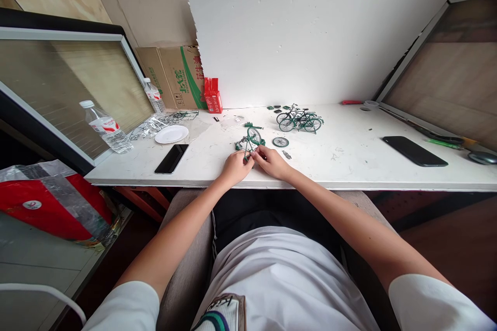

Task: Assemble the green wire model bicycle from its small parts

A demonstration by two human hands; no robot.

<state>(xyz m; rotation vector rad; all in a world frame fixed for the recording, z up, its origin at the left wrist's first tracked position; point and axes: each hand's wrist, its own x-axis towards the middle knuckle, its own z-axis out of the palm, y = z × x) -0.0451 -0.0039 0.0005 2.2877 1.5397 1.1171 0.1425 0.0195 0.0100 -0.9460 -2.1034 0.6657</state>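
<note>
My left hand [237, 166] and my right hand [272, 162] meet near the table's front edge, fingers closed on a small green model bicycle [254, 136]. One spoked wheel stands up on its frame, beyond my fingertips. The part pinched between my hands is mostly hidden. To the right of my right hand, a loose green wheel [280, 141] lies flat, with a small grey part [287, 155] nearer to me. A green piece [253, 125] rests just behind the bicycle. Farther back stand assembled model bicycles [301, 120], green and black.
On the left are a black phone [171, 159], a white plate [171, 134], plastic part frames [155, 125] and water bottles [106, 126]. A red box [213, 95] stands at the back. Another dark phone [414, 151] and a computer mouse [482, 158] lie right. Small green pieces [277, 109] lie behind the bicycles.
</note>
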